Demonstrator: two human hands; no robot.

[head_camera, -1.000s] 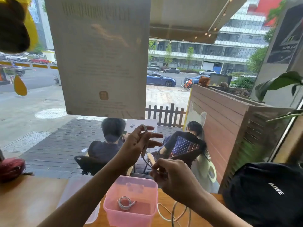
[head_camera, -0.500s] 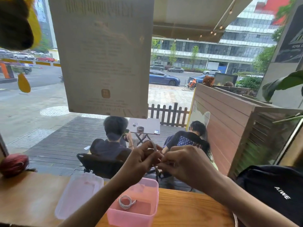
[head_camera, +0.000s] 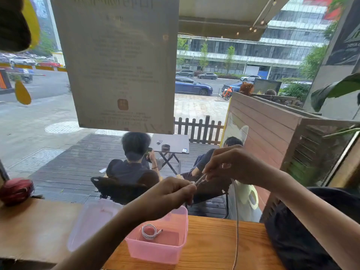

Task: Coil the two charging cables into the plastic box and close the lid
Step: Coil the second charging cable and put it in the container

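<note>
Fingers of both hands pinch the 2nd cable [head_camera: 200, 179] up in the air: left hand [head_camera: 171, 193] w/ fingertips curled on one end of a short taut stretch, right hand [head_camera: 233, 166] w/ thumb + forefinger nipping the other end, just up and to the right. From below the right fingers the rest of it hangs straight down as one thin pale strand, past the counter [head_camera: 214, 240] edge; the far end is out of view.

Handling, my guess: very light, thin, limp, smooth round sheath, prob. a bit slippery. It won't hold a loop unless pinned, so best held at the crossing point of each loop w/ the left fingers while the right feeds slack. Plug ends are the only stiff bits.

Directly under the left fingers sits the pink box [head_camera: 155, 250]: translucent soft-looking plastic, rounded corners, open top. In it lies the 1st cable [head_camera: 149, 231], already a small tidy white coil, plug poking out. Clear lid [head_camera: 89, 225] lies flat beside the box, below-left of the fingers, not on yet. Counter is warm grained wood.
</note>
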